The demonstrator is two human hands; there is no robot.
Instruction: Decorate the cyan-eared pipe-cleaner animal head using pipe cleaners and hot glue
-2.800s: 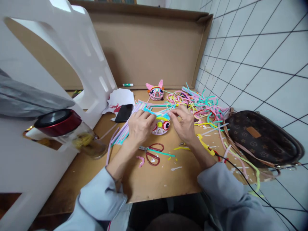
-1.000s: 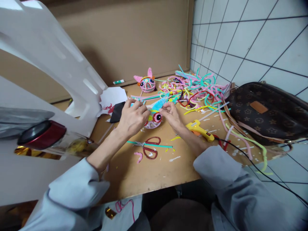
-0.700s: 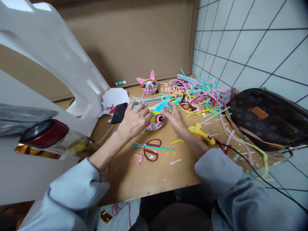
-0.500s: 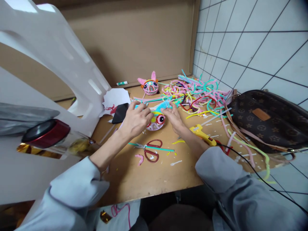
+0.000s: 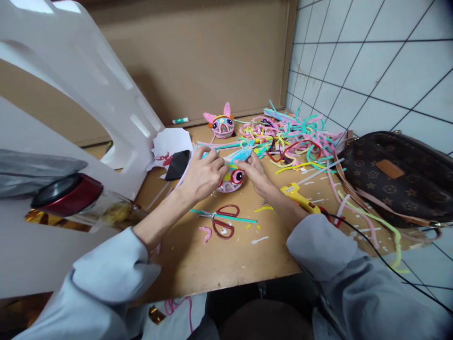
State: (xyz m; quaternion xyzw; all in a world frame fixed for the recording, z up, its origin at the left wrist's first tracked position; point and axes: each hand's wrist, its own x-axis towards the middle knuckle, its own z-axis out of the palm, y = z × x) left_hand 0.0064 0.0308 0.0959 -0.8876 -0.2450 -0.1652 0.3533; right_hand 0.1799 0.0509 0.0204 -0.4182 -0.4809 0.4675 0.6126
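A round figure head made of fuzzy pipe cleaners [image 5: 229, 185] stands on the table between my hands, with a pink and black eye facing me. My left hand [image 5: 207, 172] curls over its left side, fingers bent, and covers the other eye. A bit of blue shows beyond those knuckles. On the right, my right hand [image 5: 255, 172] pinches the head's blue fuzzy ear [image 5: 242, 155] between thumb and fingers. Closer to me lie red-handled scissors [image 5: 223, 222] across a teal pipe cleaner [image 5: 244, 220].
A finished-looking pink-eared head [image 5: 222, 126] sits at the back beside a heap of pipe cleaners [image 5: 293, 137]. A yellow glue gun [image 5: 300, 197] with a black cord lies right, near a brown handbag [image 5: 392, 174]. Left are a phone [image 5: 177, 165], white paper [image 5: 173, 140] and a clear bottle [image 5: 116, 210].
My right-hand fingers have drawn in slightly around the blue ear. The left hand stays nearly in place on the head. The view has shifted a little.
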